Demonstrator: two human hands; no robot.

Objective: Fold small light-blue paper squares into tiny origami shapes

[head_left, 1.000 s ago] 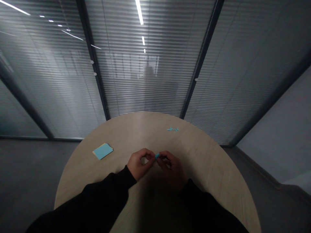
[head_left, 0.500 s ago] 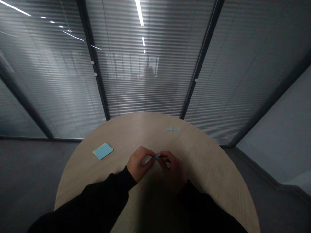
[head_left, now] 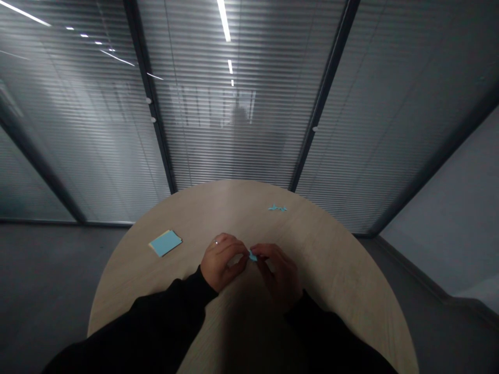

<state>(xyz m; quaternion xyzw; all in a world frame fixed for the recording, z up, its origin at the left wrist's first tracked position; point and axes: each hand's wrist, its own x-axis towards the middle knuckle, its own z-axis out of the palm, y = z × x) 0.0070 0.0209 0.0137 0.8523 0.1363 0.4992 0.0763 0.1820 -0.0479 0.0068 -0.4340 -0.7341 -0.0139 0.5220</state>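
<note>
Between my two hands, over the middle of the table, is a small folded piece of blue paper (head_left: 252, 256). My left hand (head_left: 223, 261) pinches its left end between thumb and forefinger; a ring shows on one finger. From the other side, my right hand (head_left: 278, 272) grips the paper with bent fingers, its palm in shadow. The fingertips cover part of the paper, so its full folded shape cannot be made out.
A round wooden table (head_left: 343, 291) lies beneath my hands. On its left rests a stack of blue and yellowish paper sheets (head_left: 166, 243). Small folded blue paper figures (head_left: 277, 208) sit near the far edge. Glass panels with blinds (head_left: 234, 150) stand behind the table.
The blue paper has turned between my fingertips, and more of it shows now. My left hand has tilted and shifted slightly left, bringing its ring into sight.
</note>
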